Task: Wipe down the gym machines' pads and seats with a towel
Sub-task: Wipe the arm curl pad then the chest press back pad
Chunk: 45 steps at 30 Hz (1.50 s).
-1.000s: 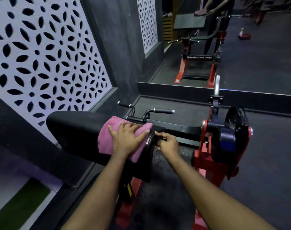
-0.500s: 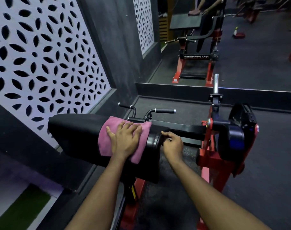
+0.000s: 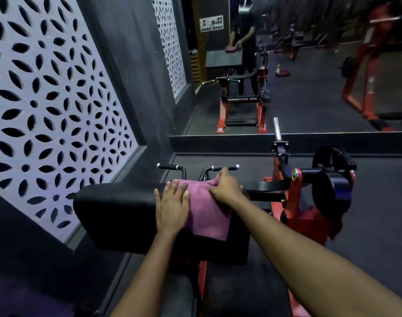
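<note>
- the black pad [image 3: 115, 207] has its left stretch bare, well apart from the cloth; if the strokes stay short, that part could get skipped
- the left hand [image 3: 172, 207] lies flat, fingers straight and close together, half on bare vinyl and half on the towel's left edge; pressing there could pin the cloth so it wrinkles instead of sliding
- the pink towel [image 3: 207, 213] drapes over the pad's right end, its lower flap hanging down the near side; a hard pull could drag it off the end and onto the floor
- the right hand [image 3: 226, 188] curls its fingers on the towel's bunched far corner, near the handle [image 3: 227, 168]; a fast stroke rightward could knock the knuckles on it, or on the red frame [image 3: 294, 202] beyond
</note>
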Motion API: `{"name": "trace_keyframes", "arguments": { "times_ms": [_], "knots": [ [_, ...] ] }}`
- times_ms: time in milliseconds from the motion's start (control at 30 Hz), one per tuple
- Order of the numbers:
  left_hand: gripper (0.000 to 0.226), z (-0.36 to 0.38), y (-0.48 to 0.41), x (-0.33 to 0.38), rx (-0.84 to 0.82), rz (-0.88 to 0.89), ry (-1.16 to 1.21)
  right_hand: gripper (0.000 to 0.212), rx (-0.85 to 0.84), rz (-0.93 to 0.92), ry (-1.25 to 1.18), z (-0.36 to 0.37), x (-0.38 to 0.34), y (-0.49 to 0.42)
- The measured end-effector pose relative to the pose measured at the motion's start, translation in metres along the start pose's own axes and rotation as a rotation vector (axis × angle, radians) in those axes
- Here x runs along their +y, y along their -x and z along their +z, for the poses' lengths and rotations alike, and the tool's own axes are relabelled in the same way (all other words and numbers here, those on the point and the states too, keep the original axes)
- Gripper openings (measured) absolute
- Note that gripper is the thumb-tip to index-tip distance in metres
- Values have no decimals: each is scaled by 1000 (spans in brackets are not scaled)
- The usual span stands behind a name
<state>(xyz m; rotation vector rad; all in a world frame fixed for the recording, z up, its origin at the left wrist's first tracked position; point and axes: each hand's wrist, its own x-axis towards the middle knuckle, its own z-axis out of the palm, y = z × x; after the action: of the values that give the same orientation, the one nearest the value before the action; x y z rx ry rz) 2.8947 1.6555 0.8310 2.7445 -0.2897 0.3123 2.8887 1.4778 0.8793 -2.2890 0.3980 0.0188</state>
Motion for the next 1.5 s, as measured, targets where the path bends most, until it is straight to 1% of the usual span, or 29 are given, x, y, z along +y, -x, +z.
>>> {"name": "trace_keyframes", "arguments": {
  "times_ms": [67,167,233,300,333,400,433,467,500,533,567,600,633,667,700,733,800,833,867,900,967,1033,1067,1133,1200,1267,1367,1433,1500],
  "knots": [
    [74,-8,2,8,35,6,110,31,65,-19,-151,-8,-13,3],
    [64,-27,3,37,154,104,308,27,167,-10,-366,-41,-31,7],
    [67,-48,-3,62,82,174,549,22,221,-43,-463,-67,-47,12],
    [75,-70,-13,84,-73,212,751,18,172,-113,-567,-94,-62,16],
    [78,-82,-18,93,-123,224,779,14,100,-164,-646,-108,-69,19],
    [71,-102,-27,105,-120,204,816,5,-27,-245,-821,-134,-77,22],
    [64,-106,-30,105,-96,169,850,8,-40,-258,-877,-141,-74,21],
    [59,-106,-34,102,-83,120,900,10,-21,-251,-886,-143,-67,17],
    [57,-102,-36,97,-95,54,941,11,15,-230,-812,-140,-54,10],
    [55,-93,-37,89,-131,-21,947,10,37,-205,-640,-132,-36,3],
    [52,-82,-37,78,-182,-80,889,14,1,-184,-422,-119,-18,-2],
    [47,-71,-37,65,-238,-121,793,26,-96,-149,-237,-103,-1,-5],
    [41,-60,-36,53,-284,-164,693,40,-200,-108,-113,-86,16,-5],
    [36,-50,-36,44,-291,-201,608,52,-274,-67,-44,-73,29,-1],
    [34,-43,-36,39,-270,-215,535,59,-288,-46,-5,-60,38,1],
    [34,-38,-36,38,-225,-204,441,61,-249,-46,26,-50,44,2],
    [40,-30,-35,49,-93,-155,190,58,-126,-68,112,-39,53,1],
    [46,-28,-33,59,-27,-123,130,53,-108,-91,146,-40,53,1],
    [48,-23,-30,70,0,-74,120,47,-116,-116,152,-42,54,0],
    [46,-15,-26,79,-19,-15,107,39,-123,-139,110,-44,58,-3],
    [41,5,-13,93,-105,59,-11,26,-95,-124,-121,-48,64,-4],
    [50,22,2,102,-146,2,-117,20,35,-16,-384,-46,79,-8],
    [55,28,9,106,-138,-27,-134,19,78,52,-452,-42,89,-9],
    [63,31,18,105,-91,8,-150,21,63,101,-439,-27,106,-9],
    [61,32,17,88,-28,107,-182,26,41,85,-466,-11,121,-8],
    [59,28,2,67,-5,158,-161,29,77,68,-504,-6,125,-12],
    [64,21,-12,62,-35,66,-122,24,74,21,-422,-15,124,-15],
    [69,26,-5,82,-38,-41,-151,22,52,7,-376,-18,127,-17],
    [72,36,10,106,-20,-74,-141,20,53,9,-366,-20,129,-20]
  ]
}}
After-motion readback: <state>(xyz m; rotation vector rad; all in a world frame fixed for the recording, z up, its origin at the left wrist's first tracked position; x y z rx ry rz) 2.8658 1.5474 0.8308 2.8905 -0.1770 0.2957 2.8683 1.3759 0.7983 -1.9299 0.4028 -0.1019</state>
